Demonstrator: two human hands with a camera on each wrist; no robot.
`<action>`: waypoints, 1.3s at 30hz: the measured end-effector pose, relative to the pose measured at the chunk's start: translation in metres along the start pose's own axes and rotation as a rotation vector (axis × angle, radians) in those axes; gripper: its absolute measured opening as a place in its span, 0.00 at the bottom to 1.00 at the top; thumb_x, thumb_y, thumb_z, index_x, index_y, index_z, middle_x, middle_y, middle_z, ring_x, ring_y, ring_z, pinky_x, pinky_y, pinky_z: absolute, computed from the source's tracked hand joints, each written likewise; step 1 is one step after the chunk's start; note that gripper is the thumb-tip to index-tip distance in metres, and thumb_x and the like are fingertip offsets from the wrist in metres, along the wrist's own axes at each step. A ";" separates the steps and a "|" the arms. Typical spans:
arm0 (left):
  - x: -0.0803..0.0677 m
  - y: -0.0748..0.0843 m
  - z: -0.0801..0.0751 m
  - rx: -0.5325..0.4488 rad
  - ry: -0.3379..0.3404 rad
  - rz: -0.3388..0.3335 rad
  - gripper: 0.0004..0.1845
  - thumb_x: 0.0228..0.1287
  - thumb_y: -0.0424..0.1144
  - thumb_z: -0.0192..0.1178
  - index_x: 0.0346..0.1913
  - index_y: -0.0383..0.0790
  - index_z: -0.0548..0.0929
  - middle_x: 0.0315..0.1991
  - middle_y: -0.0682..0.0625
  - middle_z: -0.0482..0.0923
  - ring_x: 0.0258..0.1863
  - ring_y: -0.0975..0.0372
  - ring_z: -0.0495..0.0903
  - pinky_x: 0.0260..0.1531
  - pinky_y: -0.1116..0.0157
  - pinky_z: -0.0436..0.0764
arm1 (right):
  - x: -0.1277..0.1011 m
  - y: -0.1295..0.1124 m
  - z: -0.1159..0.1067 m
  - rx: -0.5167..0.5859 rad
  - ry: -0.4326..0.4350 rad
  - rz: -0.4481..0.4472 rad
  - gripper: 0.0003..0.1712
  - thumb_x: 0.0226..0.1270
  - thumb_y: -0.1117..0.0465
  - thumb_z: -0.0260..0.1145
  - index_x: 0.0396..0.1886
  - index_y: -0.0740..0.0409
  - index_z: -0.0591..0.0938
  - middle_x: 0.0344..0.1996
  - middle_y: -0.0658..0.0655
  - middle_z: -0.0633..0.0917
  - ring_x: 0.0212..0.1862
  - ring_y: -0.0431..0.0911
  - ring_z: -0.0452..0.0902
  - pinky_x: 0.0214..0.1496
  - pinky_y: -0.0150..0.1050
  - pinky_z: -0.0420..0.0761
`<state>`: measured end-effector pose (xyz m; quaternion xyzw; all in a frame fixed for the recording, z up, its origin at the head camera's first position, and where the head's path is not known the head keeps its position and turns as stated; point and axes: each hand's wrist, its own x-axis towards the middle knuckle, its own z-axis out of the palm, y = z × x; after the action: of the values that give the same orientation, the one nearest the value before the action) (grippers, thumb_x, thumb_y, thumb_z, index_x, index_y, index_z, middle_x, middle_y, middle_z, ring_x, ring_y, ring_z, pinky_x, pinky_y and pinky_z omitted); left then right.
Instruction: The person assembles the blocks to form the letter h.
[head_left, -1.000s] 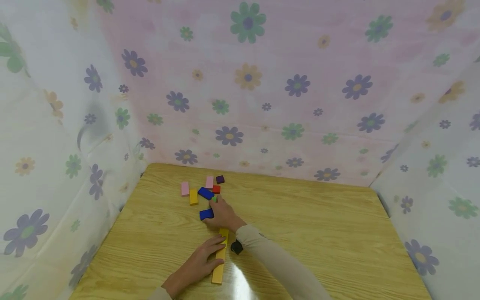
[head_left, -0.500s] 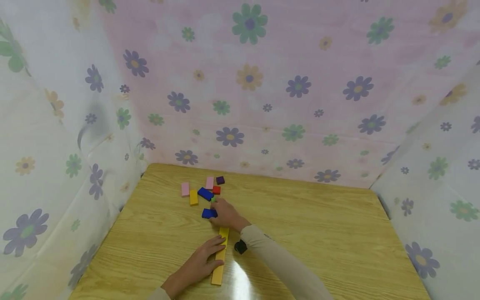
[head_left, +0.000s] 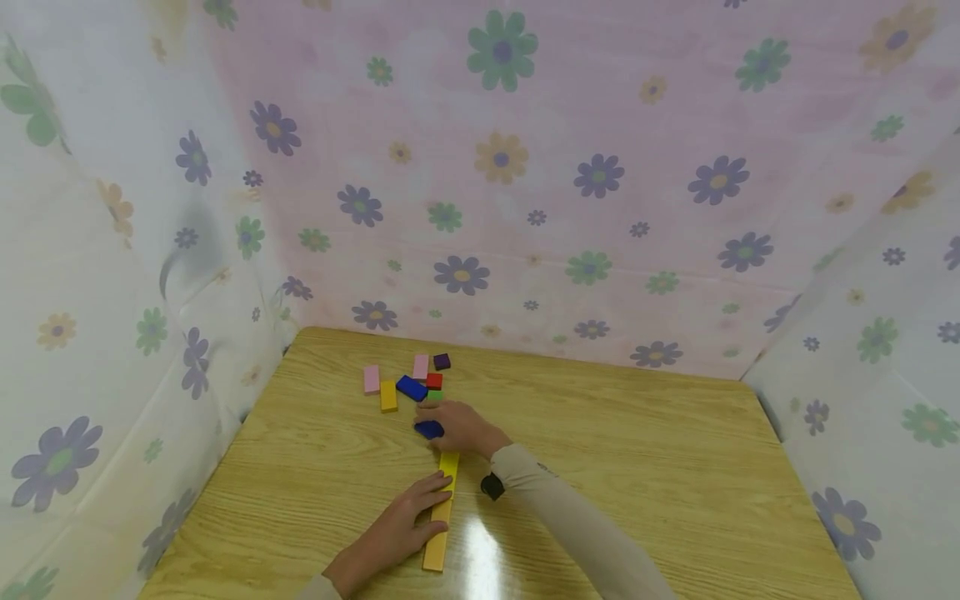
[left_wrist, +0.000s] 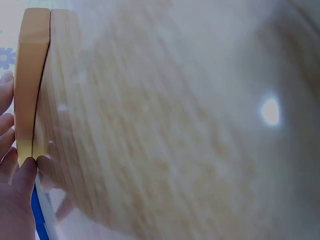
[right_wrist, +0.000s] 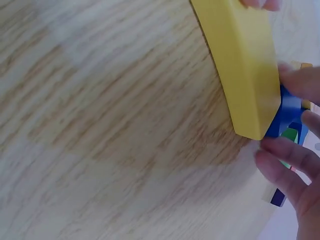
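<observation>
- The long yellow block (head_left: 440,518) lies flat on the wooden table (head_left: 675,500), near the person, pointing away from them.
- The left hand (head_left: 397,529) rests on the left side of the long yellow block, fingers laid flat along it (it looks like it is keeping the block in place).
- The right hand (head_left: 461,425) pinches a blue block (head_left: 429,429) with curled fingers, right at the far end of the long yellow block.
- In the right wrist view the blue block (right_wrist: 284,112) touches the yellow end.
- So one blue piece seems almost joined on.
- More blocks wait farther away: another blue block (head_left: 411,387), a small yellow block (head_left: 387,395), two pink blocks (head_left: 371,379), a red block (head_left: 434,381), a green block (head_left: 434,395) and a purple block (head_left: 442,362).
</observation>
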<state>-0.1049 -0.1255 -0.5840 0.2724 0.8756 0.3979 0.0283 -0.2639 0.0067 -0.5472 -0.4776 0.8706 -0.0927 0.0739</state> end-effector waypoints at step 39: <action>0.001 0.001 0.001 -0.008 0.005 -0.006 0.23 0.58 0.45 0.56 0.57 0.41 0.72 0.63 0.51 0.60 0.63 0.56 0.57 0.54 0.53 0.65 | -0.008 0.011 -0.021 0.356 0.197 0.046 0.22 0.48 0.57 0.69 0.44 0.59 0.77 0.44 0.55 0.71 0.27 0.35 0.69 0.29 0.23 0.73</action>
<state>-0.1051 -0.1240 -0.5838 0.2687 0.8748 0.4021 0.0285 -0.2732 0.0214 -0.5294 -0.4256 0.8541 -0.2898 0.0736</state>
